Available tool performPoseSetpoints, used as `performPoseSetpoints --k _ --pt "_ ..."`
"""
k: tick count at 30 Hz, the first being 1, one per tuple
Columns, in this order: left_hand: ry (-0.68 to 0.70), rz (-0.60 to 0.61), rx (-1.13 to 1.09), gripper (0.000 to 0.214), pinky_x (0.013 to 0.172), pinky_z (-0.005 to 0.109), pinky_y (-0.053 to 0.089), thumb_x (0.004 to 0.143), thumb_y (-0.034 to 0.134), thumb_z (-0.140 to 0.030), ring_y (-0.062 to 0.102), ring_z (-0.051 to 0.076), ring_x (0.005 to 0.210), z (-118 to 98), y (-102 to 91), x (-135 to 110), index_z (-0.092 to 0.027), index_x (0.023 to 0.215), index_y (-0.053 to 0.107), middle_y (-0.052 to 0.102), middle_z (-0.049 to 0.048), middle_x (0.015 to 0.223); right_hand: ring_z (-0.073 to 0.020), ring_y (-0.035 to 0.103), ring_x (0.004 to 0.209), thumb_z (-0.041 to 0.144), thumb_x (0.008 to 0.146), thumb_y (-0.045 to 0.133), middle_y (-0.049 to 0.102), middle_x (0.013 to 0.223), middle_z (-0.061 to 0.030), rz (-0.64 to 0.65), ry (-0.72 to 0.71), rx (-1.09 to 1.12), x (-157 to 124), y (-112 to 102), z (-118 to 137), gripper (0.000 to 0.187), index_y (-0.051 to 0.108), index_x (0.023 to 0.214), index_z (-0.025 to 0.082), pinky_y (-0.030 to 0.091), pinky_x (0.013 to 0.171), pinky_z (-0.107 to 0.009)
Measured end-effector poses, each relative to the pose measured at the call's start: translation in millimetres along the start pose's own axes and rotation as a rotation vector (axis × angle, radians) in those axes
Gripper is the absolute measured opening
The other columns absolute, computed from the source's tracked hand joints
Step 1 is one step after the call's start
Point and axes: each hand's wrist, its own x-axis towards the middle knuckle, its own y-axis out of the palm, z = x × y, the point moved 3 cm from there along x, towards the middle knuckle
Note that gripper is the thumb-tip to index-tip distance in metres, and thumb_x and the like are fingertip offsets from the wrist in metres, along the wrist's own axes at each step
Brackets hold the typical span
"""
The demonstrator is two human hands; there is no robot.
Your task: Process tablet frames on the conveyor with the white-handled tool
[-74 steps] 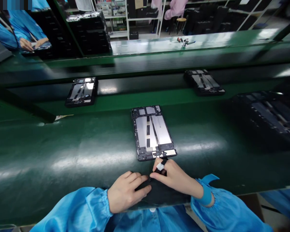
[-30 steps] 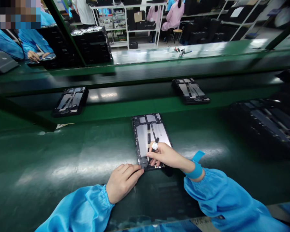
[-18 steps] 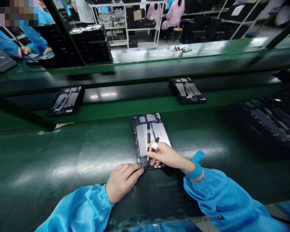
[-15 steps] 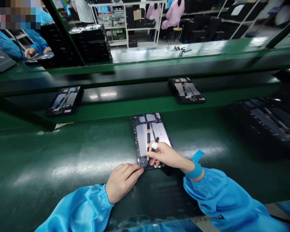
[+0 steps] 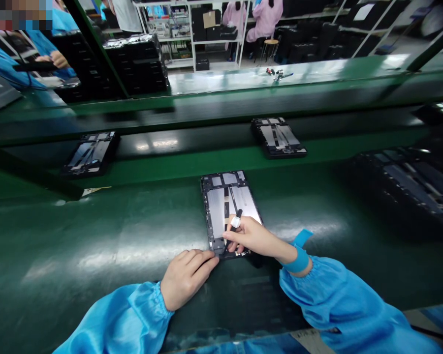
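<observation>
Glossy green surface (image 5: pixel 114 231), streaky with glare, a flat rectangular tablet (image 5: pixel 216 209) lying on it, guts showing: silvery panels (image 5: pixel 216 209), black frame. Right hand (image 5: pixel 247 237) grips a slim black tool (image 5: pixel 239 213) over its lower end. Left hand (image 5: pixel 186 278) lies palm down, fingertips (image 5: pixel 212 255) at the near left corner; can't tell if it's pinching. Satiny blue sleeves (image 5: pixel 347 290), chunky dark devices (image 5: pixel 279 137) further back.

Glossy blue sleeves (image 5: pixel 358 300) are gathering at ruffled cuffs (image 5: pixel 163 298); a loose-ended blue band (image 5: pixel 299 261) is circling the right wrist (image 5: pixel 286 252).
</observation>
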Motion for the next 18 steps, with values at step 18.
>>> performPoseSetpoints --k 18 --pt "0.019 0.098 0.12 0.035 0.075 0.032 0.047 0.101 0.032 -0.011 0.058 0.02 0.093 -7.8 -2.8 4.5 -0.015 0.125 0.058 0.063 0.0105 0.109 -0.0175 0.065 0.06 0.037 0.09 0.06 0.062 0.065 -0.0001 -0.246 -0.177 -0.152 -35.8 -19.0 -10.5 0.021 0.056 0.077 0.02 0.05 0.053 -0.026"
